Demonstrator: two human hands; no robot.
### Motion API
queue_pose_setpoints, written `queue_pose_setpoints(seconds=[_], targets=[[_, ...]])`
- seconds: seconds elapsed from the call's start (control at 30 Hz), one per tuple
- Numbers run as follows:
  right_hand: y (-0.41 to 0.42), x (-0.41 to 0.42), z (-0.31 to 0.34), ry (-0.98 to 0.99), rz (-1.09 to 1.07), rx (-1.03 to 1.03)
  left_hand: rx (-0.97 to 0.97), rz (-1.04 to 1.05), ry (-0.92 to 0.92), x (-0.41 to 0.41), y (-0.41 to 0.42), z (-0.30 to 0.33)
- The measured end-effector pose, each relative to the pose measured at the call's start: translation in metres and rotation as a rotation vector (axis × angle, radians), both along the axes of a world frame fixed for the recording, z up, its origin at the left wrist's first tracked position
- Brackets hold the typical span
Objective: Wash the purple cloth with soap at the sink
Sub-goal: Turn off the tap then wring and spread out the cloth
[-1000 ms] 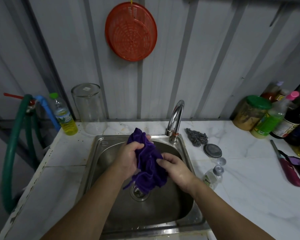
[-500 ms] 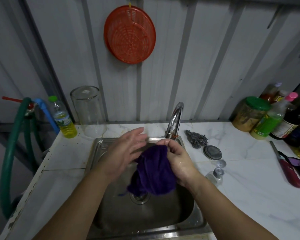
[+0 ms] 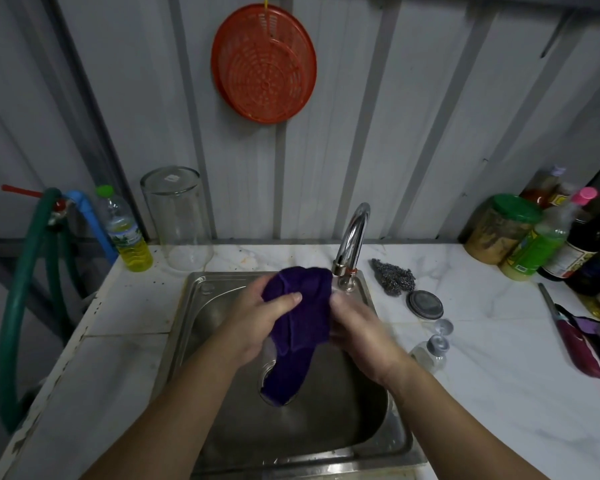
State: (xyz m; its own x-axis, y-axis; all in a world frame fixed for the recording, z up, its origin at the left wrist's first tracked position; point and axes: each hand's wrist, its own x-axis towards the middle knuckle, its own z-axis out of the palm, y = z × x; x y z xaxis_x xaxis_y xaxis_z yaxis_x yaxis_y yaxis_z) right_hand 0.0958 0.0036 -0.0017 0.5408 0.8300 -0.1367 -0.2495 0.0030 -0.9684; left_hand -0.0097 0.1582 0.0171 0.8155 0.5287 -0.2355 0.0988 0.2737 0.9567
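Head view: left hand point(image 3: 257, 320) and right hand point(image 3: 355, 327) clamp the purple cloth point(image 3: 302, 327) above the sink point(image 3: 400, 441), cloth covering the right fingertips and part of the drain

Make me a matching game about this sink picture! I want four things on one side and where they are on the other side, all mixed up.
Things:
1. purple cloth
2. orange basket
3. steel scrubber
4. bottle with yellow liquid

Places:
A. on the counter, right of the tap
B. hanging on the wall
C. at the back left corner of the counter, near the green hose
D. held in both hands over the sink, the left hand and the right hand

Pairs: 1-D, 2-B, 3-A, 4-C
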Motion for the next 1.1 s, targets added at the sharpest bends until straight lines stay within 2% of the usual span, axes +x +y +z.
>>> queue_pose_setpoints(seconds=[0.07, 0.2, 0.27, 0.37, 0.47, 0.53, 0.6, 0.63, 0.73, 0.8, 0.9, 0.97, 1.1], targets=[[-0.006, -0.004, -0.008, -0.163, 0.049, -0.07, -0.101, 0.04, -0.02, 0.002, 0.002, 0.004], [-0.006, -0.009, -0.015, -0.253, -0.032, -0.052, -0.208, 0.121, 0.064, 0.008, 0.004, 0.002], [-0.003, -0.01, -0.015, -0.456, -0.101, -0.088, -0.237, 0.114, 0.126, 0.01, 0.007, -0.002], [-0.004, -0.013, -0.012, -0.918, -0.24, -0.079, -0.213, -0.049, 0.262, 0.006, 0.009, 0.001], [-0.005, -0.009, -0.009, -1.055, -0.213, -0.012, -0.15, -0.158, 0.345, 0.003, 0.01, 0.004], [-0.004, -0.008, -0.008, -1.028, -0.181, -0.02, -0.09, -0.237, 0.4, 0.001, 0.01, 0.005], [0.0, -0.01, -0.008, -0.915, -0.226, -0.065, -0.042, -0.272, 0.436, -0.001, 0.01, 0.003], [0.002, -0.01, -0.008, -0.831, -0.26, -0.067, -0.023, -0.251, 0.401, -0.002, 0.009, 0.001], [0.009, -0.012, -0.009, -0.59, -0.386, -0.017, -0.001, -0.166, 0.148, -0.004, 0.012, -0.006], [0.013, -0.008, -0.01, -0.413, -0.45, 0.004, 0.065, -0.187, 0.046, -0.007, 0.012, -0.006], [0.01, -0.004, -0.013, -0.232, -0.443, 0.0, 0.224, -0.205, 0.039, -0.007, 0.009, -0.008], [0.002, -0.005, -0.015, -0.219, -0.418, -0.011, 0.25, -0.194, 0.043, -0.009, 0.003, -0.008], [-0.02, -0.015, -0.018, -0.003, -0.423, -0.007, 0.252, -0.117, 0.032, -0.012, -0.018, -0.009]])
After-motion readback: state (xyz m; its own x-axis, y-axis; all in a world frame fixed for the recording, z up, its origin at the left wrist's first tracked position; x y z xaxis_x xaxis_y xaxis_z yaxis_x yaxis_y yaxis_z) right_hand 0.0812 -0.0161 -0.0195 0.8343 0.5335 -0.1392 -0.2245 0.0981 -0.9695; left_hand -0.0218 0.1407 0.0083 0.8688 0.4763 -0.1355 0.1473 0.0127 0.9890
